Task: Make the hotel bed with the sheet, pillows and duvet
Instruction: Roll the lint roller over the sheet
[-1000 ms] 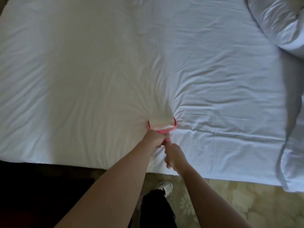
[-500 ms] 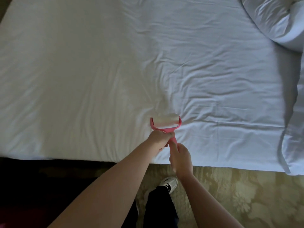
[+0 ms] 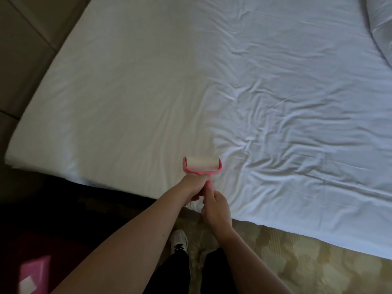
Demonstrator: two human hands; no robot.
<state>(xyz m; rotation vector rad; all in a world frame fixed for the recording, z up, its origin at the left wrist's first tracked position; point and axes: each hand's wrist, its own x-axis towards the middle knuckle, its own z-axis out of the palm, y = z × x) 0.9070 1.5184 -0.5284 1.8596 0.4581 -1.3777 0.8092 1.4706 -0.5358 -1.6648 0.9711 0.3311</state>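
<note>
A white sheet (image 3: pixel 191 81) covers the bed, smooth on its left half and creased on its right half. A pink lint roller (image 3: pixel 202 166) with a white roll rests on the sheet near the bed's near edge. My left hand (image 3: pixel 192 184) grips the roller's handle just below the frame. My right hand (image 3: pixel 215 206) holds the lower end of the same handle. A bunched white duvet (image 3: pixel 379 20) lies at the top right corner of the bed, partly cut off by the frame.
Patterned beige carpet (image 3: pixel 297 262) runs along the bed's near side. My shoe (image 3: pixel 179 240) and dark trouser legs stand on it. A dark bedside surface holds a pink object (image 3: pixel 31 274) at the bottom left. A padded headboard (image 3: pixel 25 39) rises on the left.
Both hands have drawn the roller back toward the bed's near edge. The view has swung left, so the bed's left end and the headboard now show.
</note>
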